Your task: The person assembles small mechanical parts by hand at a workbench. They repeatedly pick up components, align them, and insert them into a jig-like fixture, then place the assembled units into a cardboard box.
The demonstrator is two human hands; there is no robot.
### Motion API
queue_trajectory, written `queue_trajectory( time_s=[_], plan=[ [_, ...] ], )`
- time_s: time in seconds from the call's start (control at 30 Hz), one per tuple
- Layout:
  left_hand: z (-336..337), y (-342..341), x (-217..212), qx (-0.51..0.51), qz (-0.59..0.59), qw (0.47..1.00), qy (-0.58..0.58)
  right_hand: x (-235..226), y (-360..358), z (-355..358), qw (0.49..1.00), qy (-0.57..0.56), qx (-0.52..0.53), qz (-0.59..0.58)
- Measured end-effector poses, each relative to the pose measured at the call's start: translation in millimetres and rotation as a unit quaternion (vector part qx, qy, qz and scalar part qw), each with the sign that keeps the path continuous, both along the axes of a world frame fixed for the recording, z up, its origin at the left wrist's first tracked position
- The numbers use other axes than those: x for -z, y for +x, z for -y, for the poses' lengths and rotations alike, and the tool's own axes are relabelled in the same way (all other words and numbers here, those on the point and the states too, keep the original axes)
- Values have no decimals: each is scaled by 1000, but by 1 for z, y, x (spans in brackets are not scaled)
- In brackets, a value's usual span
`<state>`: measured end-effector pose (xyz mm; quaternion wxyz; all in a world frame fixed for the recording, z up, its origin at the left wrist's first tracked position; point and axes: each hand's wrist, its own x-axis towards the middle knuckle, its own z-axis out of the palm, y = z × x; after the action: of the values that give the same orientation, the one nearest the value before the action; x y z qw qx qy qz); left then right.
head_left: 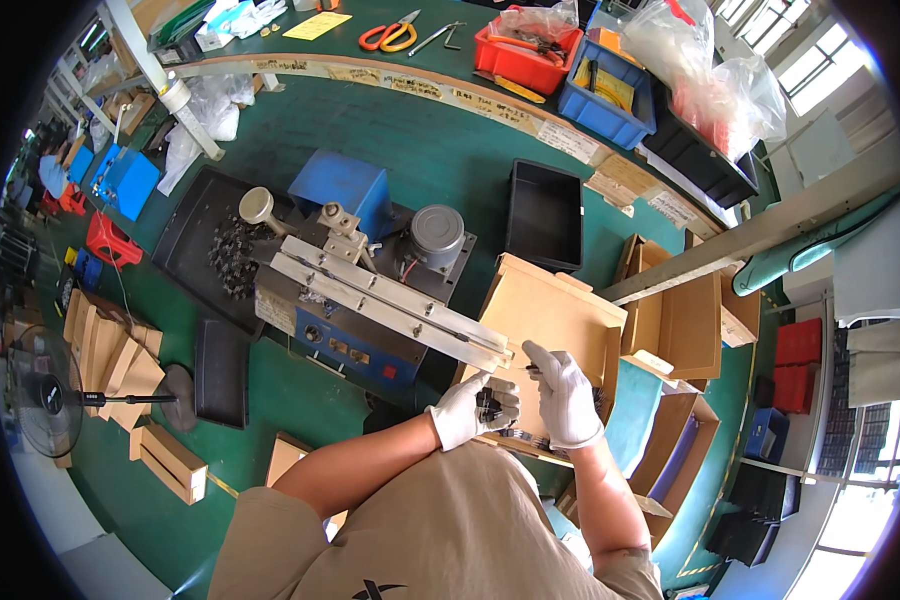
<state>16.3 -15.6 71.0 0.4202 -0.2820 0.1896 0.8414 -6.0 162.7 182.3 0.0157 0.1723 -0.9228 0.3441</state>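
Note:
My left hand (460, 416), in a white glove, is curled round several small black parts (488, 404). It is just below the right end of a long pale metal rail (390, 308) on a bench machine. My right hand (570, 402), also gloved in white, is beside that rail end with thumb and fingers closed together. A tiny dark piece shows at its fingertips, too small to name more exactly. Under both hands lies an open cardboard box (540, 300), with more dark parts near its front edge, partly hidden by the gloves.
The machine has a blue control box (355, 350) and a grey round motor (437, 232). To its left is a black tray (185, 225) with a heap of small black parts (235, 258). Another black tray (545, 215) stands behind. Orange-handled scissors (390, 35) lie on the shelf.

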Motion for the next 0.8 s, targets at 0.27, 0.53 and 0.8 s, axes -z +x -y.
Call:
queue_trajectory(
  time_s=[0.27, 0.53, 0.8],
  plan=[
    [3, 9, 9, -8, 7, 1000, 8, 5, -8, 18, 998, 16, -14, -54],
    [9, 12, -10, -12, -19, 998, 64, 14, -16, 31, 997, 2, -32, -65],
    [4, 26, 53, 13, -173, 984, -44, 1, 32, 42, 995, 78, -38, 45]
  ],
)
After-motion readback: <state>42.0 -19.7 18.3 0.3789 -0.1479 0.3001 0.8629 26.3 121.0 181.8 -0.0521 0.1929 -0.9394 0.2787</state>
